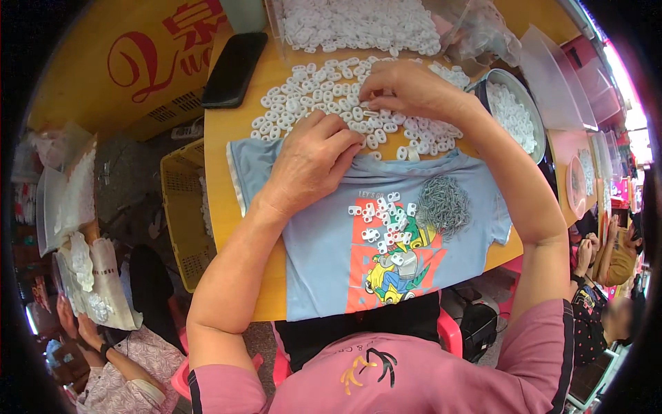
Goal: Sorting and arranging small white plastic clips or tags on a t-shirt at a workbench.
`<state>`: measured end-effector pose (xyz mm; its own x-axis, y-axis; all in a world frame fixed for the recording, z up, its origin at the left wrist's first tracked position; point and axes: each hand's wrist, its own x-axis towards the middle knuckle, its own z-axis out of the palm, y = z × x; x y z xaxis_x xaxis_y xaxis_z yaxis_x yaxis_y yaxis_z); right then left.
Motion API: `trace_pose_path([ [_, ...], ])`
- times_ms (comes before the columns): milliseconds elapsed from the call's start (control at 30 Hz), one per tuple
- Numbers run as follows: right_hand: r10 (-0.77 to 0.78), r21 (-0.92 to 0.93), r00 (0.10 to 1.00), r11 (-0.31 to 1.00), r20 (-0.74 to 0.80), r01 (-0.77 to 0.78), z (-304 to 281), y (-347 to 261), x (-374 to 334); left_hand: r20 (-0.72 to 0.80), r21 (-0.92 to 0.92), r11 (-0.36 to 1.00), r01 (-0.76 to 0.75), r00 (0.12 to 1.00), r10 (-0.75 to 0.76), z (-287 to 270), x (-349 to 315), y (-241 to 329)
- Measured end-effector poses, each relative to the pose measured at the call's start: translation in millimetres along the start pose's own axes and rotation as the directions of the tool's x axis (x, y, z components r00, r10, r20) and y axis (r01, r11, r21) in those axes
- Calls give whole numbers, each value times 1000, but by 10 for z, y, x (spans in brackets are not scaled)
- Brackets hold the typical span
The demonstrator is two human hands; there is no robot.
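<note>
Currently I see the left hand [310, 157] near centre and the right hand [408, 90] above, fingers curled at white pieces [324, 90] across upper centre; whether either pinches one, I cannot tell.

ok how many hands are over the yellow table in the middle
2: the left hand over the upper edge of the blue shirt, beside the loose white pieces; the right hand farther out, over those pieces.

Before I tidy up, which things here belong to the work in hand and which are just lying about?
Likely the job:
- white pieces
- grey pieces
- clear box
- bowl
- blue shirt spread beneath

Likely lying about:
- phone
- black bag
</note>
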<state>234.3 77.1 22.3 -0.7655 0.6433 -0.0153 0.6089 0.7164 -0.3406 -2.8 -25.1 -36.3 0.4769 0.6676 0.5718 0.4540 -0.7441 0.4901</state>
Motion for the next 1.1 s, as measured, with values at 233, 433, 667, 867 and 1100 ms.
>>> trace_pose_path([
  [233, -109, -185, 988, 979, -114, 86, 180, 42, 45, -15, 5, 1000, 3, 1000, -3, 28, -4, 6],
  [433, -134, -114, 955, 988, -266, 107, 103, 30, -22, -12, 2, 1000, 1, 1000, -1, 21, 7, 16],
  [667, -15, 422, 975, 903, 222, -82, -336, -470, -355, -4, 18, 1000, 20, 1000, -20, -16, -27, 2],
  [867, 7, 15, 981, 1000, -194, -5, -25, -133, -311, -15, -5, 1000, 10, 1000, -10, 36, 19, 18],
  [1100, 99, -175, 991, 978, -93, -114, 60, -205, -106, -9, -4, 1000, 11, 1000, -11, 25, -10, -8],
])
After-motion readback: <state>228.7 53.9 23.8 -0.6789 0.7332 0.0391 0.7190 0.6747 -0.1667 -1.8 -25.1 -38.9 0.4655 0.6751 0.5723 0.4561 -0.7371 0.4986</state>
